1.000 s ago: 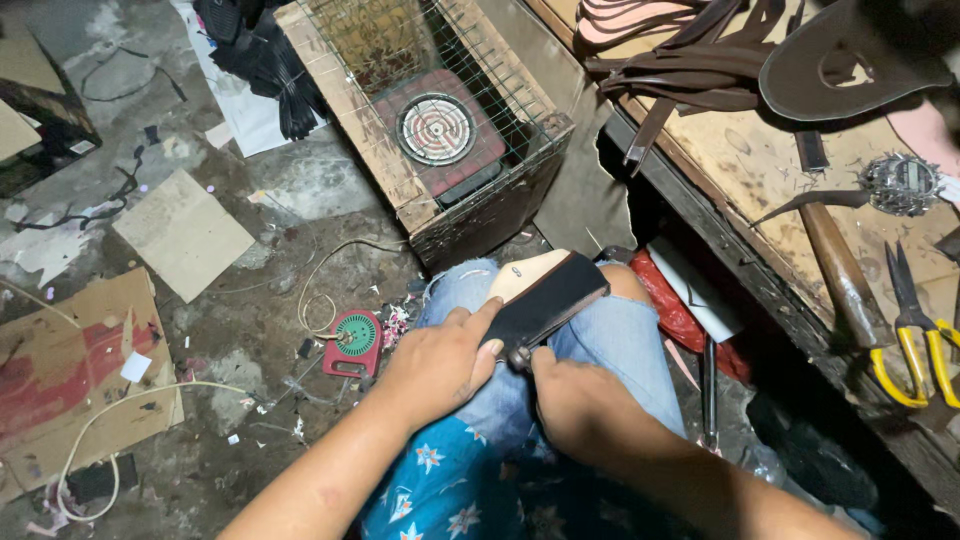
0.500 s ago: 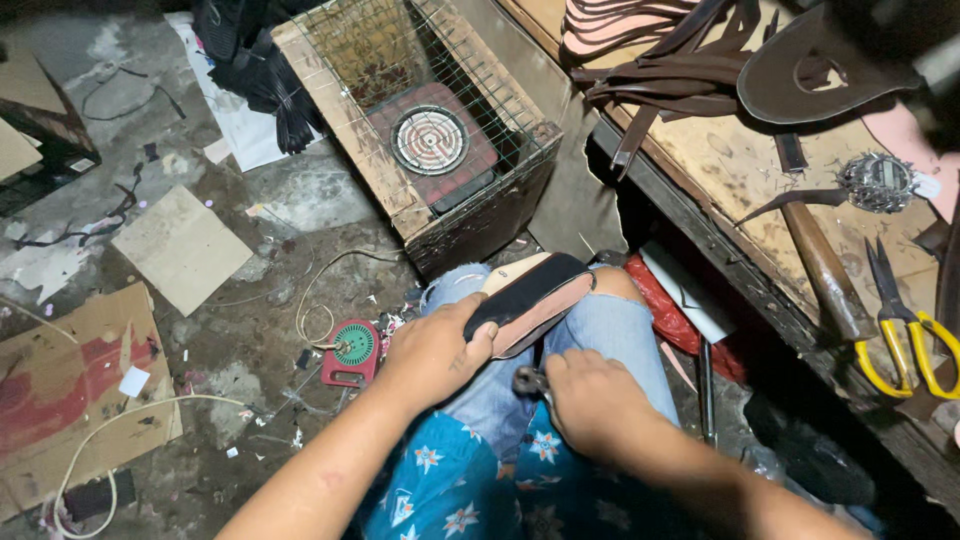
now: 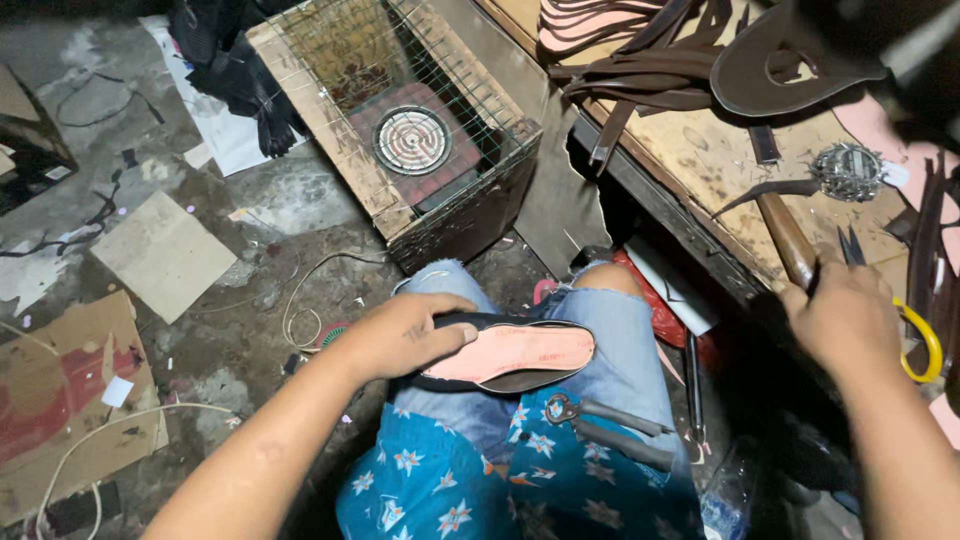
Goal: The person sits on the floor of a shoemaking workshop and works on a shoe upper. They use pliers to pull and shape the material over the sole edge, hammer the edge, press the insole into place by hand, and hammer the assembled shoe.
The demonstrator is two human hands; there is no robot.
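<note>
Two bare hands work over a scarred wooden bench and wire-caged crate: the left hand grasps a flat pink-lined shoe sole resting on denim-clad knees, the right hand is clenched around a smooth wooden hammer handle, metal pliers lying in the lap.

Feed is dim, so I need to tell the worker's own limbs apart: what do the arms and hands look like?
Both arms are bare, with no sleeves in view. The left hand and right hand wear no gloves, rings or watch that can be seen. A faint dark mark sits on the back of the left hand.
</note>
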